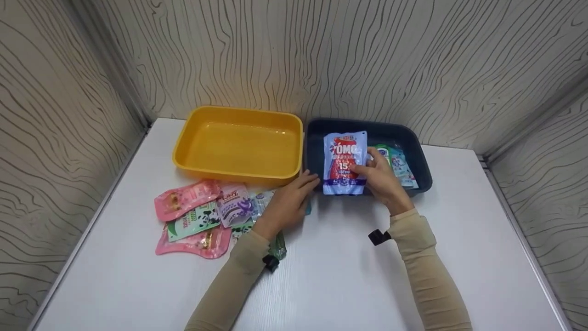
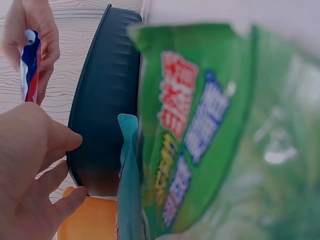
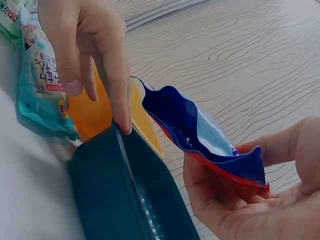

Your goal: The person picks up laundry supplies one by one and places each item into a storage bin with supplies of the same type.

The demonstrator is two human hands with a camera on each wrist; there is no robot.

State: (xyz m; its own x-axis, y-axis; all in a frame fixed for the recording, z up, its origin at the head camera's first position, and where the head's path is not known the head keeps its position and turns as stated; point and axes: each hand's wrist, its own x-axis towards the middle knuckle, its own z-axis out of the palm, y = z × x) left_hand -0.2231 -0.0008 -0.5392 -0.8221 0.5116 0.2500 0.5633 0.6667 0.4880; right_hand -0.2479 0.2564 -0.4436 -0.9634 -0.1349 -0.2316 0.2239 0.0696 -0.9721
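My right hand [image 1: 383, 181] pinches a light-blue and red OMO pouch [image 1: 337, 161] by its right side, holding it upright over the left part of a dark blue bin [image 1: 317, 147]. From the right wrist view, the pouch's dark blue bottom fold [image 3: 175, 125] faces the camera. With loosely bent fingers, my left hand [image 1: 287, 202] rests at the near left corner of that bin, one fingertip on its rim [image 3: 116, 127]. Under and beside the left hand lie pouches, among them a teal and white one [image 3: 45, 85] and a green one [image 2: 200, 125].
Left of the dark bin stands a yellow bin [image 1: 239, 177]. Teal and green pouches [image 1: 402, 168] lie in the dark bin's right side. In front of the yellow bin is a pile with pink pouches [image 1: 188, 200], a purple pouch [image 1: 234, 204] and a panda-print pouch [image 1: 195, 223]. Patterned walls enclose the table.
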